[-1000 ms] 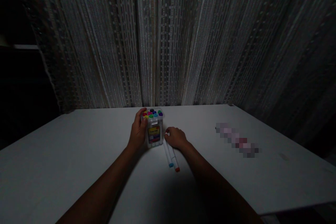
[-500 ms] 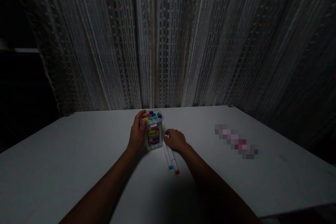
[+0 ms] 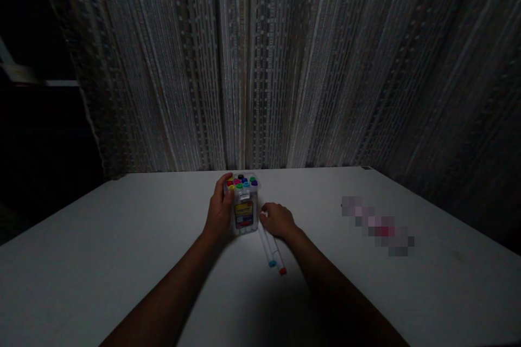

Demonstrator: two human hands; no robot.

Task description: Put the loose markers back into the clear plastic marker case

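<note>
A clear plastic marker case [image 3: 245, 216] with a yellow and dark label stands upright on the table, its top showing several coloured marker ends. My left hand [image 3: 221, 209] is wrapped around the case's left side, thumb at the front. Just right of the case, two white markers lie side by side: one with a blue end [image 3: 267, 252] and one with a red end [image 3: 279, 259], both ends pointing toward me. My right hand [image 3: 278, 219] has its fingers curled closed over the far ends of these markers, which are partly hidden under it.
The white table [image 3: 163, 227] reaches back to a patterned grey curtain [image 3: 252, 65]. A blurred-out, long pinkish object [image 3: 378, 226] lies on the right side. Dark shelving [image 3: 28, 38] is at the far left.
The whole view has shifted a little, so everything appears slightly farther right. Both hands keep nearly the same places at the case and the markers.
</note>
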